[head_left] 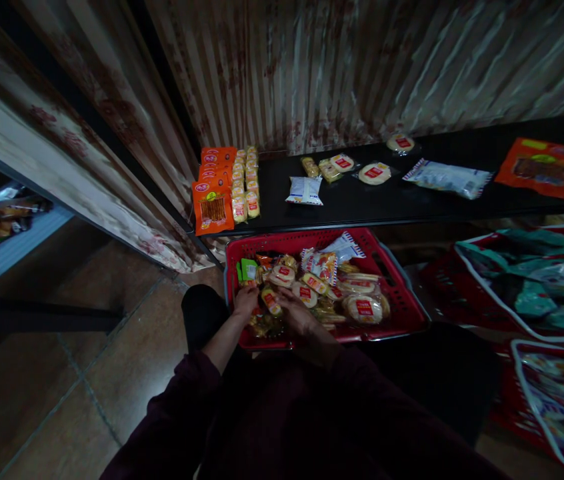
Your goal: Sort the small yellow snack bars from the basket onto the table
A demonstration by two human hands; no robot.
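Observation:
Inside the red basket (405,300) at my knees lies a mix of wrapped snacks. My left hand (246,301) reaches into its left side with the fingers curled among the packets; what they hold is hidden. Just to the right, my right hand (298,312) has its fingers closed at the edge of a small yellow snack pack (271,301) with a red label. Around the hands are round wrapped crackers (305,294), a green packet (249,269) and a white-and-orange bag (323,265).
A black shelf (272,217) runs behind the basket. Orange packets (213,207) and rows of yellow snack packs (246,183) stand at its left end. Loose snacks, a silvery bag (447,179) and an orange packet (545,168) lie farther right. Teal packets (552,280) fill another basket.

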